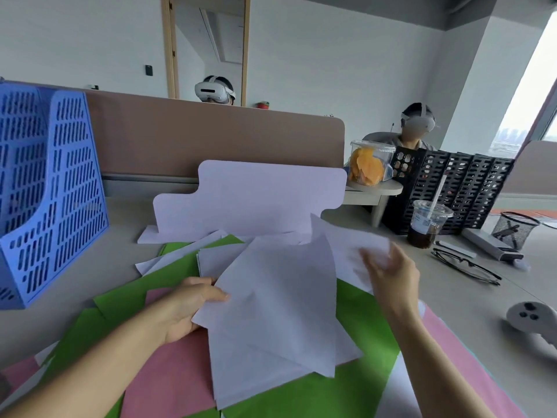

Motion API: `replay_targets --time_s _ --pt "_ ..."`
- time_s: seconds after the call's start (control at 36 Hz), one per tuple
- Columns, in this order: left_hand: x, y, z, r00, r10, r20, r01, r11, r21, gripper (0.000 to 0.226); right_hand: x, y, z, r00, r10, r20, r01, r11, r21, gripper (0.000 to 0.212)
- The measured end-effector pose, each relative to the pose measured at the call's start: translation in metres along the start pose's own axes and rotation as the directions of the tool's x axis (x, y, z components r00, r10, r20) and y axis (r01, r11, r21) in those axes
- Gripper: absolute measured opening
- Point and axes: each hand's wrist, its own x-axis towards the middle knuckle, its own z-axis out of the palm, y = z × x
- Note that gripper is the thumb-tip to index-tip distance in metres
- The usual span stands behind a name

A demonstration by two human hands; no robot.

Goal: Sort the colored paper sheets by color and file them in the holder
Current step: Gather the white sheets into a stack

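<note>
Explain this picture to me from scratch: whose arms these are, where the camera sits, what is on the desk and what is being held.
There is no machine here. A person wears a camera on the head, so you look down along their two bare arms. The left hand grips the edge of a loose stack of white sheets. The right hand is blurred, at another white sheet; whether it grips it is unclear. Beneath them, green sheets and pink sheets lie mixed across the desk. The blue holder stands at the left. To the right are a drink cup, glasses and a black holder.
</note>
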Motion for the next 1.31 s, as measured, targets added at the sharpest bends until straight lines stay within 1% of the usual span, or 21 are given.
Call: replay_targets --time_s 0.08,0.14,0.19,0.25,0.31,0.36,0.44,0.47,0.53,0.58,0.64,0.72,0.75,0.83,0.92,0.97,1.06,1.14,1.22,1.25,1.31 --pt "-0.001 -0.001 0.003 0.997 0.041 -0.072 -0.04 0.999 0.012 0.015 0.003 0.003 0.002 0.957 0.206 0.202 -0.161 0.963 -0.216 0.029" --pt "0.001 -0.001 0.005 0.989 0.068 -0.131 -0.067 0.998 0.013 0.015 0.004 0.005 0.001 0.909 0.309 0.281 -0.209 0.919 -0.333 0.028" --pt "0.003 0.0 0.005 0.979 0.084 -0.188 -0.087 0.996 -0.009 0.014 0.006 0.008 -0.001 0.893 0.36 0.27 -0.256 0.9 -0.352 0.022" --pt "0.003 -0.001 0.004 0.972 0.08 -0.223 -0.087 0.996 -0.025 0.012 0.01 0.009 -0.005 0.918 0.364 0.16 -0.308 0.906 -0.291 0.03" --pt "0.003 -0.001 0.003 0.977 0.072 -0.202 -0.076 0.997 -0.011 0.016 0.012 0.005 -0.007 0.962 0.268 -0.043 -0.271 0.941 -0.204 0.038" --pt "0.005 -0.003 0.002 0.981 0.067 -0.183 -0.069 0.998 -0.003 0.026 0.006 -0.006 -0.01 0.969 0.069 -0.237 -0.101 0.987 -0.127 0.037" --pt "0.008 -0.005 0.002 0.98 0.077 -0.184 -0.077 0.997 0.007 0.047 -0.011 -0.026 -0.009 0.941 -0.11 -0.321 0.156 0.98 0.122 0.033" --pt "0.009 -0.006 0.002 0.978 0.096 -0.183 -0.092 0.995 0.032 0.056 -0.016 -0.029 -0.006 0.939 -0.205 -0.275 0.257 0.952 0.167 0.031" --pt "0.009 -0.005 0.002 0.976 0.138 -0.17 -0.128 0.989 0.071 0.068 -0.021 -0.027 0.008 0.884 -0.463 -0.059 0.466 0.871 0.156 0.018" --pt "0.01 -0.005 0.001 0.981 0.138 -0.137 -0.131 0.989 0.064 0.071 -0.025 -0.019 0.023 0.758 -0.615 0.217 0.601 0.788 0.134 0.044" --pt "0.01 -0.005 0.0 0.986 0.102 -0.128 -0.101 0.995 0.018 0.061 -0.029 -0.017 0.032 0.68 -0.612 0.404 0.632 0.768 0.102 0.051" --pt "0.011 -0.005 -0.005 0.996 0.038 -0.083 -0.042 0.998 -0.043 0.025 -0.032 -0.005 0.041 0.603 -0.557 0.571 0.614 0.781 0.114 0.06" --pt "0.011 -0.005 -0.006 0.998 0.031 -0.048 -0.035 0.996 -0.077 0.022 -0.032 -0.001 0.042 0.585 -0.535 0.61 0.591 0.796 0.131 0.066" --pt "0.012 -0.003 -0.012 0.999 0.036 0.005 -0.034 0.974 -0.225 0.035 -0.029 0.001 0.041 0.576 -0.475 0.665 0.497 0.85 0.176 0.073" --pt "0.011 0.0 -0.011 0.999 0.042 -0.003 -0.041 0.953 -0.301 0.034 -0.025 -0.003 0.033 0.63 -0.43 0.647 0.427 0.887 0.173 0.065" --pt "0.012 0.0 -0.011 0.999 0.03 -0.011 -0.032 0.945 -0.326 0.038 -0.023 -0.001 0.029 0.636 -0.392 0.665 0.389 0.907 0.162 0.055" --pt "0.013 -0.001 -0.014 0.999 -0.023 0.025 0.029 0.958 -0.287 0.042 -0.022 0.003 0.026 0.586 -0.28 0.761 0.339 0.937 0.084 0.048" --pt "0.012 -0.002 -0.017 0.997 -0.053 0.063 0.066 0.976 -0.209 0.035 -0.025 0.003 0.026 0.51 -0.213 0.833 0.233 0.967 0.104 0.046" --pt "0.009 -0.003 -0.013 0.999 -0.001 0.036 0.003 0.997 -0.077 0.03 -0.023 0.006 0.027 0.508 -0.173 0.844 0.096 0.985 0.144 0.031" --pt "0.009 -0.004 -0.012 1.0 0.025 -0.001 -0.025 0.999 -0.047 0.035 -0.021 0.008 0.026 0.491 -0.194 0.849 0.122 0.981 0.154 0.03" --pt "0.01 -0.007 -0.009 0.996 0.08 -0.048 -0.079 0.997 0.026 0.044 -0.016 0.012 0.023 0.448 -0.23 0.864 0.235 0.963 0.134 0.053"
